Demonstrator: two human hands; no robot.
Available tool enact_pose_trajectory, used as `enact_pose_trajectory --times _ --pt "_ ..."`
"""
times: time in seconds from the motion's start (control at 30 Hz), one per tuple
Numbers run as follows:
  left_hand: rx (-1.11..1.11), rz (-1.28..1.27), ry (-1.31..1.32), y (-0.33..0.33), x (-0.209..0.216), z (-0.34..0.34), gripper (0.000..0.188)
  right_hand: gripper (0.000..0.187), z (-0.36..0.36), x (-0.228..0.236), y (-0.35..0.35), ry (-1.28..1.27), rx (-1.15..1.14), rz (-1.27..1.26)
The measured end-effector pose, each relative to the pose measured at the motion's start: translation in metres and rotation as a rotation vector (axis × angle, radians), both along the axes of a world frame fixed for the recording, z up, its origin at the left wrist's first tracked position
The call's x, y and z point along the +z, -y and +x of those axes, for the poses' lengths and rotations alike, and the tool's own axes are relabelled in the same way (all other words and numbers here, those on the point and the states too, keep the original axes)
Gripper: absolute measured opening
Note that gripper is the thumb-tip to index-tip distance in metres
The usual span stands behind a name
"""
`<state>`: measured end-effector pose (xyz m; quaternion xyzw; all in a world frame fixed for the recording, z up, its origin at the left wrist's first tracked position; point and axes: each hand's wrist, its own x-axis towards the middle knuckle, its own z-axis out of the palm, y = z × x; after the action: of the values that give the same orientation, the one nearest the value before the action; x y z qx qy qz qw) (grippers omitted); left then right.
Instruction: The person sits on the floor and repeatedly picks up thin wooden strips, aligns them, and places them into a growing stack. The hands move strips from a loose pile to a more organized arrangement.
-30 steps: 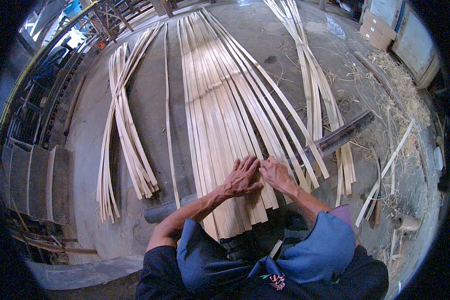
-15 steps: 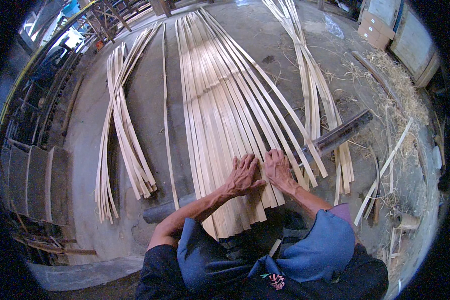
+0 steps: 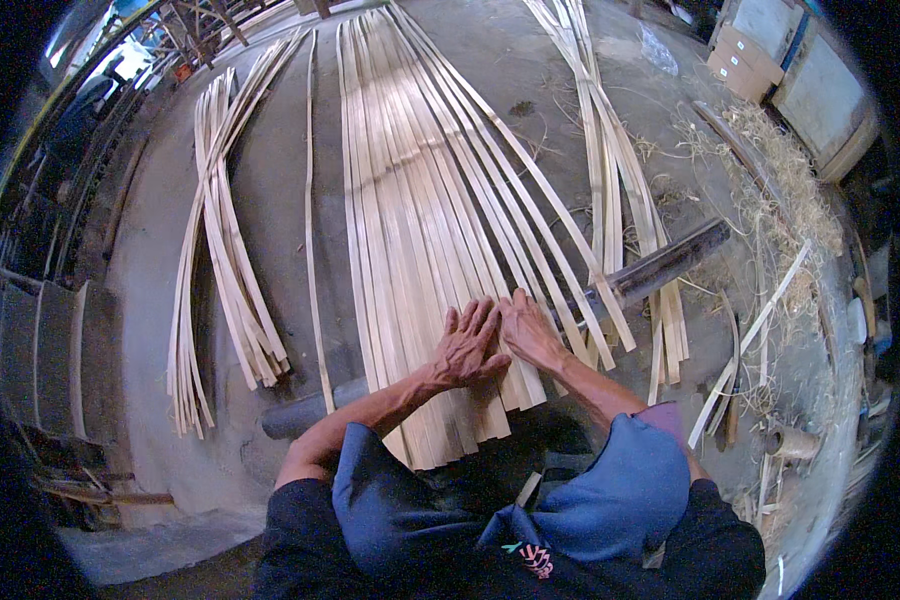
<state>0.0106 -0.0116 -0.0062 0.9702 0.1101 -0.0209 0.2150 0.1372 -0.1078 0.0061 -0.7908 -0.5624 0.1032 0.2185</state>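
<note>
Many long pale strips that look like bamboo [image 3: 410,230] lie side by side in a fan before me, packed close on the left and spaced apart on the right. My left hand [image 3: 464,346] rests flat on the packed strips near their close ends, fingers stretched and slightly apart. Right beside it, my right hand [image 3: 532,328] has its fingers bent down and closed at the edge of a strip; its fingertips are partly hidden. A dark round pole [image 3: 670,262] runs crosswise beneath the strips, its other end showing left of my left forearm.
One crossed bundle of strips [image 3: 220,200] lies at left, another [image 3: 610,160] at right. A single strip [image 3: 311,220] lies apart. Curly shavings [image 3: 770,210] cover the right floor near cardboard boxes [image 3: 745,62]. Grey slabs [image 3: 55,360] stand at left.
The whole view has shifted slightly. My right hand has come a little left, closing the gap to my left hand, which stays flat on the strips.
</note>
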Motion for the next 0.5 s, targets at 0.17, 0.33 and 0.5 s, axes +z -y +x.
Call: enact_pose_trajectory --times 0.17,0.33,0.5 --pt "0.002 0.011 0.017 -0.0016 -0.0039 0.0023 0.081 0.020 0.0061 -0.0071 -0.0027 0.036 0.046 -0.029" --pt "0.031 0.087 0.027 0.0008 -0.0051 0.0060 0.081 0.055 0.0099 -0.0090 -0.0029 0.130 0.118 -0.109" --pt "0.071 0.040 0.037 0.0021 -0.0036 0.0082 0.079 0.048 0.0032 -0.0020 0.0000 0.020 -0.014 -0.045"
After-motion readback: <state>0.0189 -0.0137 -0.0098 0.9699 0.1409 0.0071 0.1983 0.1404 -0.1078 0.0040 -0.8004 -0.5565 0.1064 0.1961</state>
